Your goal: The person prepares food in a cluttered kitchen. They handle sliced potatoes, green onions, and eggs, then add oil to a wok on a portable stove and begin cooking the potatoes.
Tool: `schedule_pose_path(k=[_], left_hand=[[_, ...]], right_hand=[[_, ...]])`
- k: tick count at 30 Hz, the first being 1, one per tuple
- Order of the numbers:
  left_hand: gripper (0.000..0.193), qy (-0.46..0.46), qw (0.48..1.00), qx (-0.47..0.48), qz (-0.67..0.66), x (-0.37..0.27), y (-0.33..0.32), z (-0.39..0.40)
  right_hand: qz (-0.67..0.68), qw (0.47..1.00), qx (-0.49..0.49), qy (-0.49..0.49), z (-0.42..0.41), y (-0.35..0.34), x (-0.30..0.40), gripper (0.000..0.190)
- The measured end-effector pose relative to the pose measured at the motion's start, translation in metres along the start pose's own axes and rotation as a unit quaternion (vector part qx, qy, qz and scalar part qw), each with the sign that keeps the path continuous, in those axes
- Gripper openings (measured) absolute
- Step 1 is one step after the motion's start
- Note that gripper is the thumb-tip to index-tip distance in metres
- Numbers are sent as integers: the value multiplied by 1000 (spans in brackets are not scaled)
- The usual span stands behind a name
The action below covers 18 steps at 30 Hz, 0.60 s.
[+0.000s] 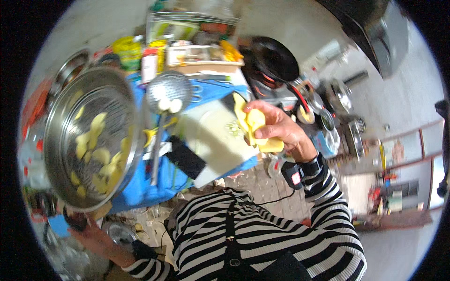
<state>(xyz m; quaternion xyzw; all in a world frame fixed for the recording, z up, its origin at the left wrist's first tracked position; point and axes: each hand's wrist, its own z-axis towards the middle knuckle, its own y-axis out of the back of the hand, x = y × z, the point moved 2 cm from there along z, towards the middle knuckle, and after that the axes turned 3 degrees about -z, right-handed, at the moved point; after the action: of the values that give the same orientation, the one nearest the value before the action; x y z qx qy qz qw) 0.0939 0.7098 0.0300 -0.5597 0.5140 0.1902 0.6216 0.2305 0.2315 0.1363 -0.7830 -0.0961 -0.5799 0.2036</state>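
My right hand [277,128] holds a bunch of thin pale yellow slices [255,121], probably potato, above a white cutting board [211,147]. On that board lie small chopped green and white bits [232,129]. At the left, my left hand [93,233] grips the dark handle [74,219] of a large stainless steel pan [135,140], which looks tilted. More yellow slices [100,154] lie scattered over the inside of the pan. Between pan and board rests a metal skimmer [169,89] with two white pieces, perhaps garlic cloves, on it.
A blue cloth [140,186] covers the table. A dark flat object [186,157] lies at the board's corner. Behind stand a box of small items [204,54] and a yellow-green package [127,52]. A black wok [274,58] stands on a stove at back right, with several pots [337,95] beyond.
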Motion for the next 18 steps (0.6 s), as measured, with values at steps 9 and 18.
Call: schedule_pose_path(k=[9, 18], left_hand=[[56, -142, 988, -40, 52, -6, -29, -78], [59, -183, 975, -29, 121, -5, -90, -194]], right_hand=[[67, 915, -394, -58, -171, 261, -144, 42], [-182, 894, -407, 51, -71, 408, -228, 48]])
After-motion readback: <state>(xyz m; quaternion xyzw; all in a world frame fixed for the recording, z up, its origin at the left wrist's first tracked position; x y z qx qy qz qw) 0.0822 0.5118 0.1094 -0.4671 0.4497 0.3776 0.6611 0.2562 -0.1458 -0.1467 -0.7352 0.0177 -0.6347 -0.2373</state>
